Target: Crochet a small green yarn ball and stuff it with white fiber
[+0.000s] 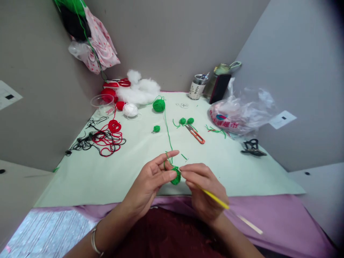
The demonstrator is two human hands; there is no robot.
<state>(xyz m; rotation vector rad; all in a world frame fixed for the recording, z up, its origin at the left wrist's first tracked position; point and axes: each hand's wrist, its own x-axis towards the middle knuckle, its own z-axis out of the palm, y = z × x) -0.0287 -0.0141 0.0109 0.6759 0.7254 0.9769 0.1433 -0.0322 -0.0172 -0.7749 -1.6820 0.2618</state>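
Note:
Between thumb and fingers, my left hand (152,177) pinches a small green crocheted piece (175,177) above the table's front edge. Green yarn loops over my left index finger and runs up to a green yarn ball (158,105) farther back. My right hand (205,188) is closed round a crochet hook with a yellow handle (215,199), its tip hidden at the piece's upper edge. Beyond my hands lie two small green crocheted pieces (186,121), touching orange-handled thread snips (196,134). Another small green piece (156,129) sits left of them.
Tangled black and red yarn (107,139) spreads on the left, near white stuffing (141,91) and a clear plastic cup (103,105). At the right stand a pen can (197,87), a phone (220,88), a plastic bag (236,111) and a black claw clip (253,148). Grey partitions enclose the table.

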